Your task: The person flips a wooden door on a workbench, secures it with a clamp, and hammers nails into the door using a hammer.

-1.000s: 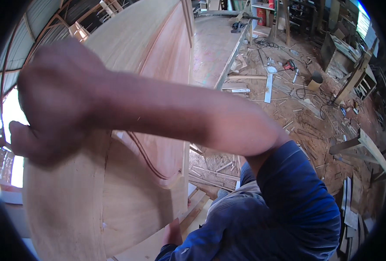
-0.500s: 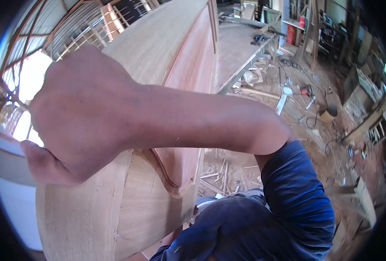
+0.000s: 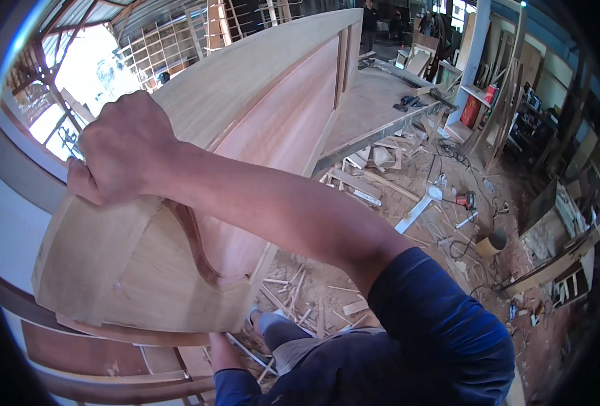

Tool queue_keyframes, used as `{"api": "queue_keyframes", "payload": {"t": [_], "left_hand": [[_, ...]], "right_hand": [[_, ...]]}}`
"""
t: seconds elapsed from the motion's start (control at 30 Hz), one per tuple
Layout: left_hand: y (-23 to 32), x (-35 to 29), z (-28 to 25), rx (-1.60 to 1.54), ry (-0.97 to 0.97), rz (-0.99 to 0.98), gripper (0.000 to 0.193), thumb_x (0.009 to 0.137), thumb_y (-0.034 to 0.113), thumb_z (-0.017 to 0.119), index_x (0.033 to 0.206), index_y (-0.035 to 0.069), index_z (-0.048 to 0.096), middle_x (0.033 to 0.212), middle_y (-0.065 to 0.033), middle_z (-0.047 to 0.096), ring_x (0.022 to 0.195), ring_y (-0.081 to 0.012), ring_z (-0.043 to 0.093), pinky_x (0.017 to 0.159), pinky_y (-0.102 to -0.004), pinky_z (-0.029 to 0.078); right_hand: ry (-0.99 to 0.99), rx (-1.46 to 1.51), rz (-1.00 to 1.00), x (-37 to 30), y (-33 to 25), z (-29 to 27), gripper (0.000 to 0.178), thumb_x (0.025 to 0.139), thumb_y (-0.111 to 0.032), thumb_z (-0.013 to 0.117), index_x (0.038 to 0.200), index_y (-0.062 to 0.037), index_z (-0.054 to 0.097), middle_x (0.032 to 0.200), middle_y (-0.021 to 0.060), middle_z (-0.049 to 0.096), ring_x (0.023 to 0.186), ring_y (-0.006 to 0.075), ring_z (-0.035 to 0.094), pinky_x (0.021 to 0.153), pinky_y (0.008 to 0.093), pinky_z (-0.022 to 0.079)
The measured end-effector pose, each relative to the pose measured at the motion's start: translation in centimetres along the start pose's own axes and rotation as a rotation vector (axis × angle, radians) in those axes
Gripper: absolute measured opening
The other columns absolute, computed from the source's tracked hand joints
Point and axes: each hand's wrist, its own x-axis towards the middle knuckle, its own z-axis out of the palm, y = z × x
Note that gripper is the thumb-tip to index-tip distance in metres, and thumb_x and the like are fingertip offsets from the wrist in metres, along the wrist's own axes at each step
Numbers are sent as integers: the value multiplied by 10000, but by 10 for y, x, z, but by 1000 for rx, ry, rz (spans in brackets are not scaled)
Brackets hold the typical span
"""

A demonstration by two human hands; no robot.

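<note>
A large pale wooden door panel (image 3: 103,271) with a curved moulding and a reddish inset stands on edge before me, stretching away toward the workbench. My right arm reaches across it from the lower right. At its upper left edge my right hand (image 3: 127,145) is closed, knuckles up and thumb folded on the near side, gripping the edge. The palm side is hidden. My left forearm (image 3: 224,353) rises to the panel's lower edge, where the panel covers the hand and its fingers.
A workbench (image 3: 361,111) with a dark tool lies beyond the panel. Wood offcuts (image 3: 293,291), cables and a red power tool (image 3: 466,199) litter the dirt floor. More framed wooden pieces (image 3: 86,348) lie at lower left. Farther off stand red cylinders (image 3: 471,109) and a person (image 3: 369,26).
The view has shifted, showing more floor and the panel's near end. My right hand appears smaller and farther from the camera, still closed at the panel's edge. My left forearm shows more clearly.
</note>
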Motion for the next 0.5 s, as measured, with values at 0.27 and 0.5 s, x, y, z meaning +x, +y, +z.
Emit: {"api": "queue_keyframes", "payload": {"t": [0.27,0.5], "left_hand": [[1,-14,-9,13,58,24,590,1027,492,670,1385,24,676,1316,-126,734,1235,-268,685,1075,-427,526],[-5,-47,-1,12,73,2,595,1028,500,662,1388,26,674,1319,-124,734,1238,-266,684,1077,-426,525]], "right_hand": [[-97,-17,60,-8,-7,-26,410,826,-403,615,599,-86,742,561,112,655,555,318,666,618,448,556],[-104,36,43,-27,-10,-62,349,774,-365,628,572,-97,724,519,98,607,500,303,612,558,427,526]]}}
